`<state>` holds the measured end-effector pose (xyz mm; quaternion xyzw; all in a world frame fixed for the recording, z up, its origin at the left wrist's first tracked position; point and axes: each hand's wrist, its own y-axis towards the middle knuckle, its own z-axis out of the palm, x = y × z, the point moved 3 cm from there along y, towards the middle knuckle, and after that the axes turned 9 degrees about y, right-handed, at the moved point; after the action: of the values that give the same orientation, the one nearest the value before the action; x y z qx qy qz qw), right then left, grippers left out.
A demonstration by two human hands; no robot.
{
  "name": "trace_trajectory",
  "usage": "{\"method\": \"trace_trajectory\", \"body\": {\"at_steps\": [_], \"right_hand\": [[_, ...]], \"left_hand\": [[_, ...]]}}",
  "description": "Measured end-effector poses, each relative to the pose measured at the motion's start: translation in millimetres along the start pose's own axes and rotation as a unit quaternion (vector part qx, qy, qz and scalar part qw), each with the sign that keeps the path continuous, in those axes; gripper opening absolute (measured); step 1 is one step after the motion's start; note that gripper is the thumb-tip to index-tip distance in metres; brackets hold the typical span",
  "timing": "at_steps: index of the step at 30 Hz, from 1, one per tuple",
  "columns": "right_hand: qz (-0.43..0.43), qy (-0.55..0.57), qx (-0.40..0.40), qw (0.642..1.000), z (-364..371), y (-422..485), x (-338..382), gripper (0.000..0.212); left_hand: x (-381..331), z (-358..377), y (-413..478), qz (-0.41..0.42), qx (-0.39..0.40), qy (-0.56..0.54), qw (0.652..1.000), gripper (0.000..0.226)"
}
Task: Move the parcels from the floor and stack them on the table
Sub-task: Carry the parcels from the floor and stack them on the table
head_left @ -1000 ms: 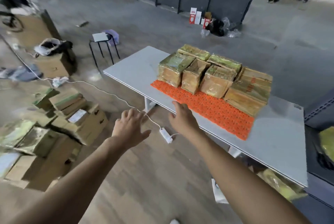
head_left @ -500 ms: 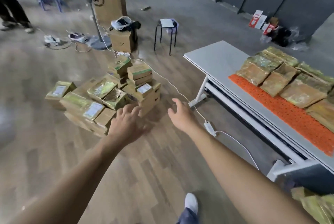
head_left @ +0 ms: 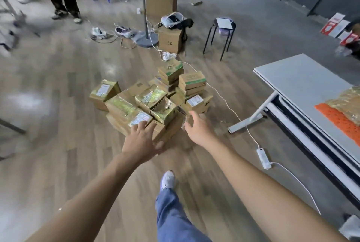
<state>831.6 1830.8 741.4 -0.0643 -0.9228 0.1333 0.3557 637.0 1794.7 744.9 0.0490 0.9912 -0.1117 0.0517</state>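
I see the pile of parcels (head_left: 152,103) on the wooden floor (head_left: 58,85), to the left of the white table (head_left: 303,79) and well apart from it. The parcels are small brown cardboard boxes. Many are wrapped in shiny yellow-green tape, and some carry a white label. They lie in several layers and at different angles. At the back of the pile, the boxes with green bands (head_left: 171,69) stand highest.

Both arms are stretched toward the pile. The left hand (head_left: 141,142) has its fingers spread and holds nothing. Its fingertips are over the labelled parcel (head_left: 139,118) at the near edge, but I cannot tell if they touch it. The right hand (head_left: 196,128) is also spread and holds nothing. It is at the near right side of the pile, just beside a crumpled shiny parcel (head_left: 164,112). The two hands are apart, with the near corner of the pile between them.

On the table, more wrapped parcels (head_left: 348,101) rest partly on an orange mat (head_left: 339,118). A white cable with a power strip (head_left: 264,156) runs over the floor between pile and table.
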Motion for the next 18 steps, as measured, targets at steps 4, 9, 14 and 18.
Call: {"method": "trace_trajectory", "body": {"at_steps": [4, 9, 14, 18], "right_hand": [[0.004, 0.022, 0.008, 1.0, 27, 87, 13, 0.053], [0.022, 0.021, 0.062, 0.998, 63, 188, 34, 0.051], [0.036, 0.028, 0.099, 0.994, 98, 252, 49, 0.05], [0.071, 0.011, 0.128, 0.989, 123, 295, 52, 0.052]], "left_hand": [[42, 4, 81, -0.018, 0.016, 0.011, 1.0, 0.071], [95, 10, 173, -0.046, 0.057, 0.015, 0.997, 0.069], [138, 24, 240, -0.059, 0.103, 0.012, 0.993, 0.068], [170, 41, 294, -0.051, 0.126, 0.01, 0.991, 0.065]]}}
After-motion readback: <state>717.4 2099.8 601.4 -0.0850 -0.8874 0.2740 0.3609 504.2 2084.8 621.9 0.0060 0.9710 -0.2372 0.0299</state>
